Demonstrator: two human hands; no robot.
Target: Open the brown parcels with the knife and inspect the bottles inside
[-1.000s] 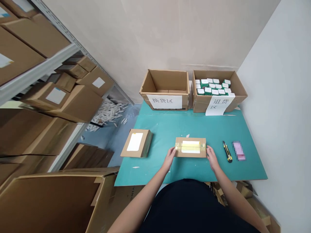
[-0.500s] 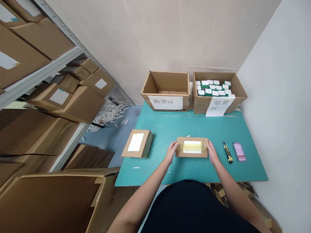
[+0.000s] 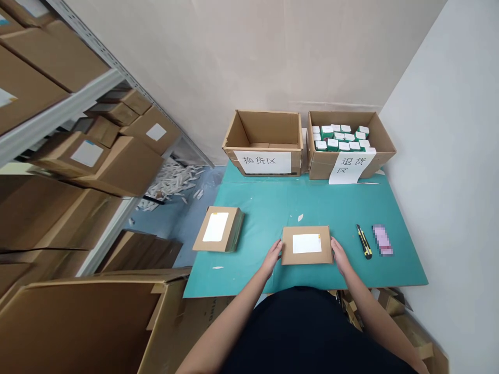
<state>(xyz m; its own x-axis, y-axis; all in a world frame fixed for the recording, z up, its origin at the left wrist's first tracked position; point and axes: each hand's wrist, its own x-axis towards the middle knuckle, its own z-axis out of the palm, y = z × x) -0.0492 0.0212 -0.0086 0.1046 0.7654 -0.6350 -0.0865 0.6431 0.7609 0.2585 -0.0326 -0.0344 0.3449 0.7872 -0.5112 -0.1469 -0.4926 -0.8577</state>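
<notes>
A small brown cardboard box [image 3: 288, 254] with a white label [image 3: 307, 243] facing up is at the near middle of the table. My left hand [image 3: 273, 255] grips its left end, and my right hand [image 3: 340, 254] grips its right end. Whether the box rests fully on the table I cannot tell. To the right lies a black and yellow box cutter [image 3: 364, 242], with a blurred pink item [image 3: 382, 240] beside it. Left of my hands sits a stack of flat cardboard boxes [image 3: 233, 230], the top one labelled.
At the back of the green table [image 3: 257, 202] stand an open carton [image 3: 230, 156] with a paper sign and another carton [image 3: 384, 148] holding several white and green boxes. Shelves [image 3: 88, 98] with cardboard boxes rise on the left. A large open carton [image 3: 58, 332] stands at the lower left.
Between my hands the box has turned: its taped narrow side faced me before, and now its broad labelled face shows. Both hands stay at its ends.
</notes>
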